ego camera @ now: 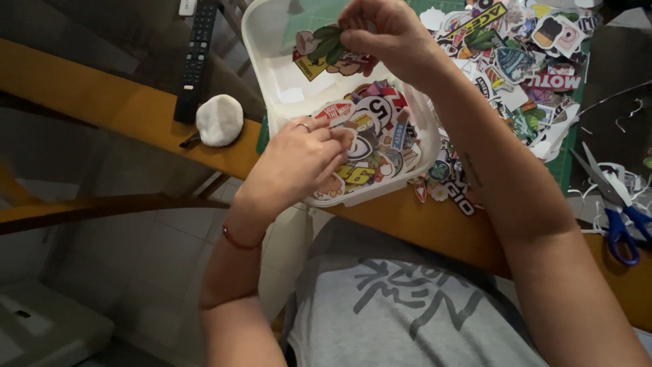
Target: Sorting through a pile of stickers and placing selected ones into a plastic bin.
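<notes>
Your right hand (pixel 387 34) pinches a sticker (pixel 333 51); left fingers (pixel 326 146) dig in the tub (pixel 272 75). Overhanging, it could tip.

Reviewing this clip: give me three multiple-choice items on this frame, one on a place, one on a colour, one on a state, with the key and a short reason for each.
1. Where do the scissors lie?
A. inside the white tub
B. on the table at the right edge of the view
C. beside the remote control

2. What colour are the scissor handles?
A. blue
B. red
C. yellow

3. What is the right hand doing?
A. resting flat on the table
B. gripping the scissors
C. pinching a sticker over the white tub

Key: 1 B, they lie right of the sticker pile, away from the tub. 2 A, both loops are blue. 3 C, the fingertips pinch the sticker above the tub while the left hand reaches among the stickers in it.
</notes>
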